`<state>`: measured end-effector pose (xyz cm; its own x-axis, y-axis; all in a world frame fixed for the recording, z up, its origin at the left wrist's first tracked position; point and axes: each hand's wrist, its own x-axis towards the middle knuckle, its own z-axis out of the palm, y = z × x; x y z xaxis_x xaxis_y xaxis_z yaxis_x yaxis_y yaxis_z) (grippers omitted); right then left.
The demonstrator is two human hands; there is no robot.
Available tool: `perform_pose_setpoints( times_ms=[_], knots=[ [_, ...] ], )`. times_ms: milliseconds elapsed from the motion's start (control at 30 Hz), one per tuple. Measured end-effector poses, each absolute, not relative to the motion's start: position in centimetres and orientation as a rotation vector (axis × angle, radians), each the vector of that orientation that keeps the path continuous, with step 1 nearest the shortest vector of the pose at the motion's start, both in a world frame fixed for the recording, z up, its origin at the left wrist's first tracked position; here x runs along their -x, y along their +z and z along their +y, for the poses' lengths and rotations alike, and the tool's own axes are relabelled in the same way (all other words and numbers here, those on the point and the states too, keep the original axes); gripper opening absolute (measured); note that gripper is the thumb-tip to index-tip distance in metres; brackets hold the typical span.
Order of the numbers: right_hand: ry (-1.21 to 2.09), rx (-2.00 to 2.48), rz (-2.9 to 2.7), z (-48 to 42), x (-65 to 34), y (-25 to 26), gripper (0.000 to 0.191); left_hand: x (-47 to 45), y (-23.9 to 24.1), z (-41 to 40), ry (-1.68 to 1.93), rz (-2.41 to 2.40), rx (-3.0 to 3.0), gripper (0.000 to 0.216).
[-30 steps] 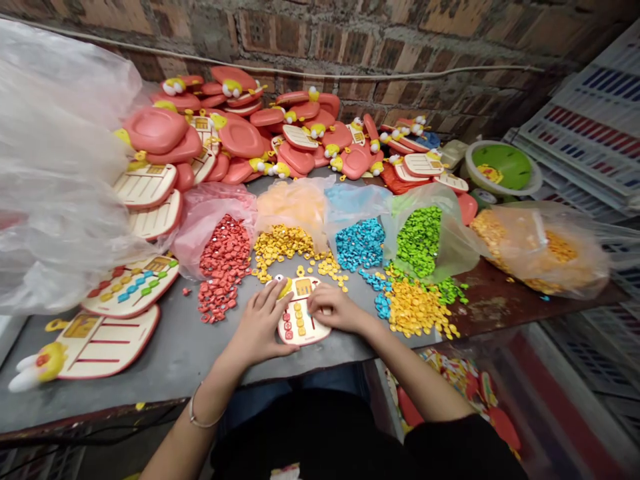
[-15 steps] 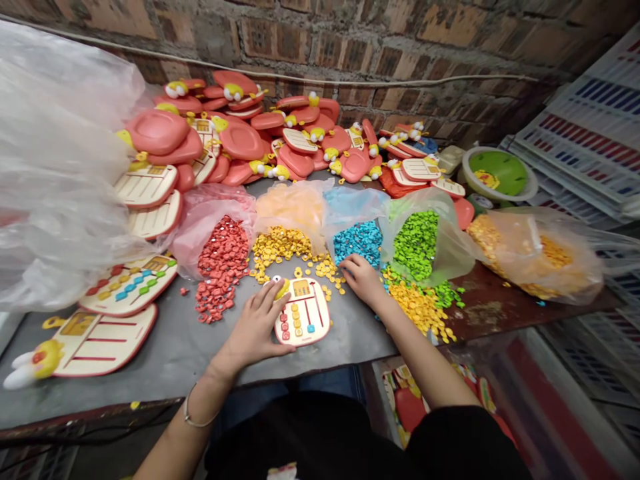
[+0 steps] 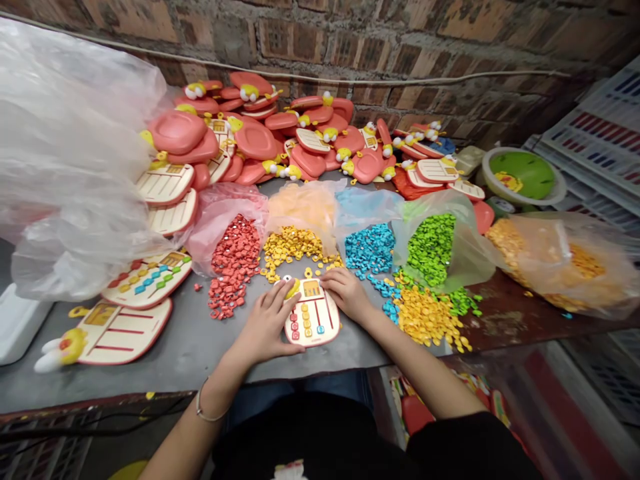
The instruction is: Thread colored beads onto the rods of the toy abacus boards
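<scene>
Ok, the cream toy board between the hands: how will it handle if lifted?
The toy board looks thin and moulded, so probably stiff and fairly light. The small coloured pieces on it might shift if it tilts. Lying flat on the table, it may be awkward to grip by the edge.

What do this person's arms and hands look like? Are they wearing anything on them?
The left hand and right hand are bare, with no gloves, and the forearms are uncovered. A thin silver-coloured bangle circles the left wrist, while the right arm shows no jewellery. A black sleeve ends above the right forearm.
</scene>
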<state>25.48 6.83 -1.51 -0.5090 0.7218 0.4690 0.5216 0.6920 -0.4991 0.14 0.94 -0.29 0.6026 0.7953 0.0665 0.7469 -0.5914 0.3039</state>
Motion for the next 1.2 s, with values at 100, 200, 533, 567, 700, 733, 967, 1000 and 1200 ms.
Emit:
perform_pose_setpoints(
  times_ms=[100,200,533,567,700,733,967,1000,1200],
  knots=[
    [0.36,0.938,-2.275,6.0,-26.1,-1.5,0.015,-0.2,-0.4,1.0,0.289,1.29,-2.594,0.1],
    [0.43,0.927,-2.286,5.0,-26.5,-1.3,0.017,-0.2,-0.5,1.0,0.296,1.289,-2.602,0.101],
    [0.635,0.742,-2.223,5.1,-25.1,-1.2,0.015,-0.2,-0.1,1.0,0.288,1.274,-2.611,0.1],
    [0.638,0.741,-2.221,5.2,-25.0,-1.2,0.015,-0.3,-0.1,1.0,0.29,1.272,-2.611,0.1],
    [0.651,0.779,-2.205,4.7,-24.4,-1.3,0.017,-0.3,-0.2,0.9,0.297,1.273,-2.616,0.098],
    [0.677,0.79,-2.203,4.4,-24.4,-1.2,0.015,-0.3,-0.3,0.9,0.298,1.275,-2.619,0.098],
    [0.705,0.998,-2.114,4.2,-28.9,0.2,0.019,-0.3,1.9,0.6,0.327,1.184,-2.482,0.103],
    [0.574,1.107,-2.092,4.8,-30.0,0.2,0.018,-0.5,3.3,0.4,0.39,1.119,-2.432,0.105],
    [0.009,1.452,-2.372,8.1,-32.7,-1.1,0.023,-0.2,12.0,-5.0,0.83,0.765,-2.368,0.067]
  ],
)
